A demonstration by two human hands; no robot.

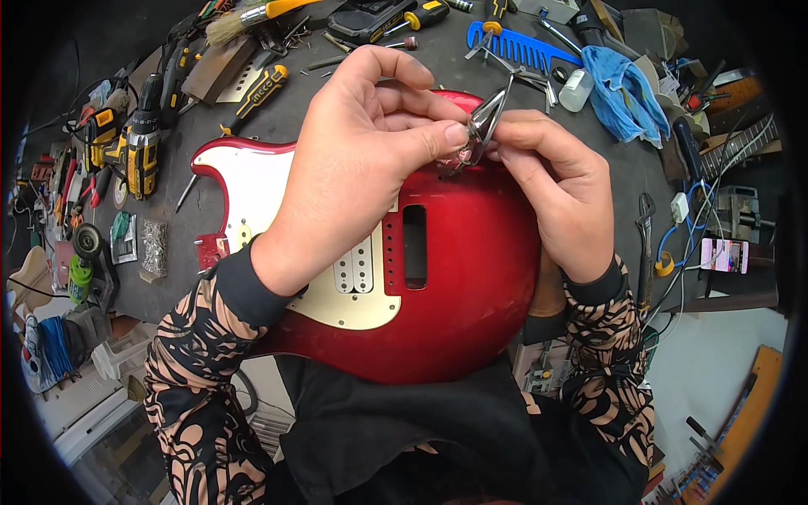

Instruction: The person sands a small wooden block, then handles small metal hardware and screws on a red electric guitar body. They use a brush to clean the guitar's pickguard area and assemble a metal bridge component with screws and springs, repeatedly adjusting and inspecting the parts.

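A red electric guitar body [480, 286] lies face up across my lap and the bench edge, with a cream pickguard [379, 311] on its left part. White pickups [353, 271] are set in the pickguard, partly hidden by my left arm. Above the body's far edge, a shiny chrome jack plate [488, 114] stands tilted between my hands. My left hand [358, 147] pinches it from the left with thumb and fingers. From the other side, my right hand [566, 181] grips its edge with closed fingertips. A rectangular slot [415, 247] opens through the body below.
Behind the guitar lie a blue comb [522, 46], a small bottle [576, 89] and a blue cloth [624, 93]. A yellow-handled screwdriver [257, 94] and a cordless drill [143, 139] sit to the left. An adjustable wrench [645, 231] rests on the right.
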